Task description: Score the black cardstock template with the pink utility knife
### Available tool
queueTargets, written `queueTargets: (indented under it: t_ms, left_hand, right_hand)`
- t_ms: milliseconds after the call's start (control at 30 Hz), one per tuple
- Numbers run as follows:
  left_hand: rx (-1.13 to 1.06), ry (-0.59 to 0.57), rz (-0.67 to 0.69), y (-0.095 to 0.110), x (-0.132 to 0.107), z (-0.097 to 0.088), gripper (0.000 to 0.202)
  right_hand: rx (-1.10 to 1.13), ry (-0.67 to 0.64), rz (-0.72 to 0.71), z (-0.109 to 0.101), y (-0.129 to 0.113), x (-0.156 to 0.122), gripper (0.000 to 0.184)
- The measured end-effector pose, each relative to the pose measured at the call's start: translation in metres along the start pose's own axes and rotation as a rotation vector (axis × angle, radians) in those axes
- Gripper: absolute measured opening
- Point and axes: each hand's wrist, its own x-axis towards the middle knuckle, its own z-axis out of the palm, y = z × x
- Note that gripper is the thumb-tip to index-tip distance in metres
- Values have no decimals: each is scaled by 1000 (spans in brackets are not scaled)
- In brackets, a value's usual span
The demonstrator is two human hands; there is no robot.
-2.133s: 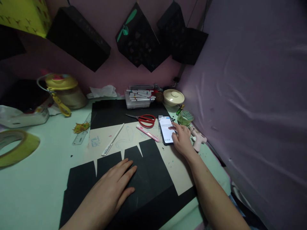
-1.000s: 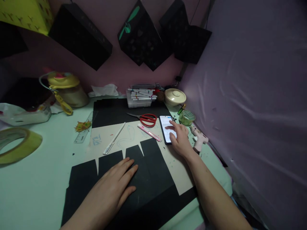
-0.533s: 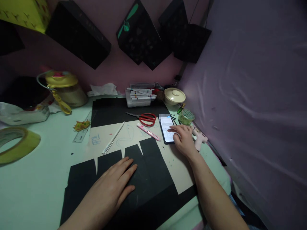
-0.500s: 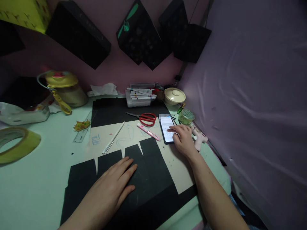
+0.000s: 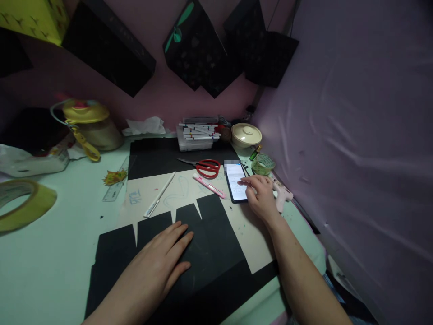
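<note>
My left hand (image 5: 158, 266) lies flat and open on a sheet of black paper (image 5: 209, 257) with notches cut in its far edge. My right hand (image 5: 260, 198) rests over a lit phone (image 5: 235, 180) on the table, its index finger stretched out and touching the screen; it holds nothing. Beside the phone lie a pink utility knife (image 5: 209, 186) and red-handled scissors (image 5: 204, 167). A white pen (image 5: 158, 195) lies on the beige board (image 5: 169, 194) under the black paper.
A pink glue gun (image 5: 282, 196), green tape roll (image 5: 262, 164) and lidded cream bowl (image 5: 246, 134) sit at the right. A marker box (image 5: 196, 135) stands at the back. A ruler (image 5: 113, 187), yellow tape roll (image 5: 23, 205) and yellow-lidded jar (image 5: 89, 124) are to the left. Purple cloth (image 5: 355, 135) walls the right.
My right index finger has shifted slightly on the phone screen. My left hand has stayed flat on the black paper.
</note>
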Motion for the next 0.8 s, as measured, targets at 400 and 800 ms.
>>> queueTargets:
  t_ms: [400,800]
  left_hand:
    - [-20,10,-20,0,-1,1,44]
    - [9,25,3,0,-1,1,43]
  right_hand:
    - [-10,-95,-20,2,-6,-1,32]
    - [12,70,29,1,-3,1,32]
